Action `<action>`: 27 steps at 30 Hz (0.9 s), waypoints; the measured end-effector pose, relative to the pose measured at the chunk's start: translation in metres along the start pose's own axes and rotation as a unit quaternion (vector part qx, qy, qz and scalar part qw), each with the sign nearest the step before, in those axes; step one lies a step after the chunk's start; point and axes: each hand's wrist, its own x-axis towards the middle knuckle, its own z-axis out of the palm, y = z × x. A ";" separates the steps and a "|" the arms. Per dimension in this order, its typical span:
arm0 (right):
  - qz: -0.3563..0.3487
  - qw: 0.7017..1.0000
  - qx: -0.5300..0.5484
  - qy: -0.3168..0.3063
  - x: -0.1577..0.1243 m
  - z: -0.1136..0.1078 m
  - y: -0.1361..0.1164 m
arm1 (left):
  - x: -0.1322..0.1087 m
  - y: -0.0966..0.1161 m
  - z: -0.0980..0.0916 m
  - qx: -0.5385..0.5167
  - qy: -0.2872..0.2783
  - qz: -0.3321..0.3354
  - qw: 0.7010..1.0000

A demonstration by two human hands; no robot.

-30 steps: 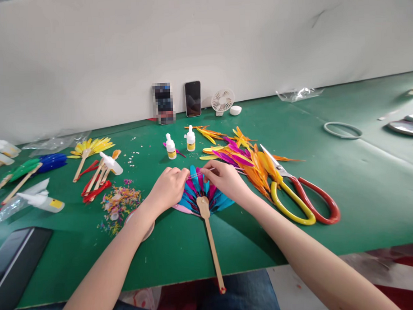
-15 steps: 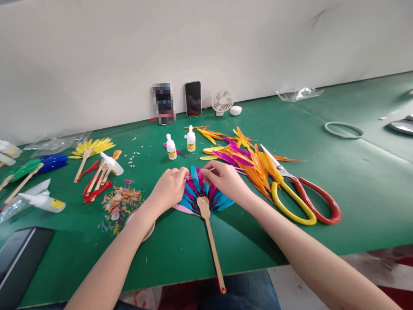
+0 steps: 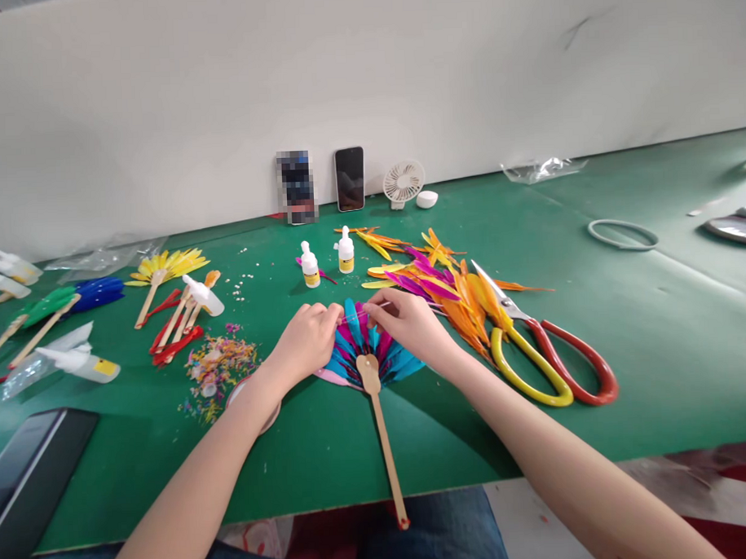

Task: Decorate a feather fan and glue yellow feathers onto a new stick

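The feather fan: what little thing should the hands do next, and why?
Maybe nudge the feather fan farther onto the green table. Its handle pokes past the front edge, so a bump could shift it. The left hand and right hand are already close, at the top feathers.

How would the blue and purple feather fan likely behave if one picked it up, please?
The blue and purple feather fan would probably feel light, being mostly thin feathers on a slender tan wooden handle. The feathers would likely flex, as they look narrow and flat. The handle should stay fairly stiff, since it looks straight.
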 end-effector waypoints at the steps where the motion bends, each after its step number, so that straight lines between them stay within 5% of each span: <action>1: 0.000 1.000 -0.001 0.002 0.000 0.000 0.000 | 0.000 0.000 0.000 0.000 0.000 0.000 1.000; 27: 0.004 0.996 0.046 0.073 0.002 -0.001 0.002 | 0.000 -0.008 0.005 0.031 0.047 0.009 0.998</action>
